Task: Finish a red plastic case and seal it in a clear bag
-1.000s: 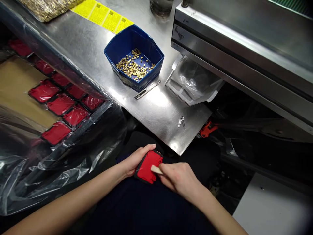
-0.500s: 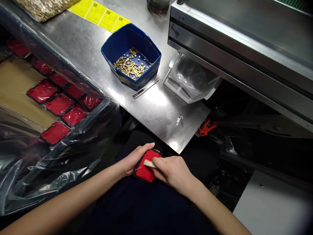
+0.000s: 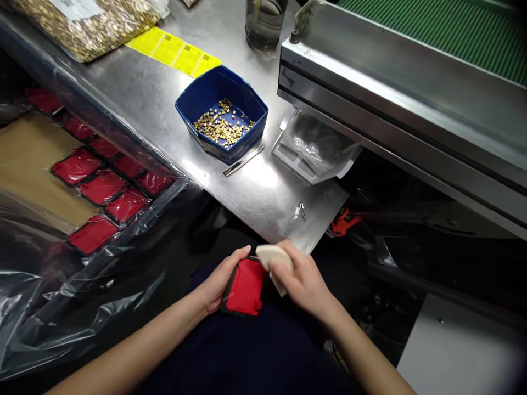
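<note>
My left hand (image 3: 224, 280) grips a red panel with a black edge (image 3: 246, 286) by its left side, thumb along the top, above my lap. Pinched in my right hand (image 3: 302, 280) is a flat, cream-coloured pad (image 3: 274, 258), perhaps felt or cloth; its exact kind is unclear. The pad is at the panel's upper right corner, and whether it touches there I cannot tell. Beyond my hands, on the metal table (image 3: 263, 203), stands a blue bin (image 3: 247, 145) with small brass pieces (image 3: 224, 129) inside. A slim cutter knife (image 3: 242, 161) lies in front of the bin.
Left, a plastic-lined box (image 3: 164, 192) holds several red panels (image 3: 102, 186) on cardboard. A bag of brass pieces (image 3: 94, 33), yellow labels (image 3: 177, 52) and a glass jar (image 3: 265, 24) are behind. A nail clipper-like tool (image 3: 300, 211) lies near the table corner. Right, a conveyor frame (image 3: 370, 104) overhangs a white tray (image 3: 294, 162).
My right hand has lifted the cream pad from the panel's middle to its upper right corner and turned it. My left hand still holds the panel. The view has tilted upward slightly.
</note>
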